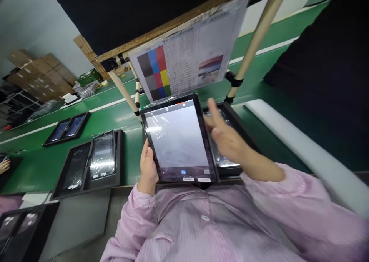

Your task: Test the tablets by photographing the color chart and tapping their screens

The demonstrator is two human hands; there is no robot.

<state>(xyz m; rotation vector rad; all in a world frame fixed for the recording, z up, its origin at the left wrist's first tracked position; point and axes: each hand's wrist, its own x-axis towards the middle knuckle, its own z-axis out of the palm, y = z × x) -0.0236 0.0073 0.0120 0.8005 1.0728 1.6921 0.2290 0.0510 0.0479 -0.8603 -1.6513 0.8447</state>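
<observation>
Pink sleeves: both of the person's arms, seen from the head view, reach forward from the bottom of the frame.
Tablet point(178, 141): held tilted above the near edge of the green surface point(34, 166), its pale lit screen facing the person.
Left hand point(148, 169): closed on the tablet's lower left edge, thumb lying along the bezel.
Right hand point(226, 135): open and blurred, fingers spread, just beside the tablet's right edge; it holds nothing.
Black tray point(230, 166): under the right hand, mostly hidden by it.
Colour chart sheet point(190, 50): hangs from a wooden frame just beyond the tablet.
Left trays point(89, 164): dark trays with tablets lie on the surface, well apart from the hands.
</observation>
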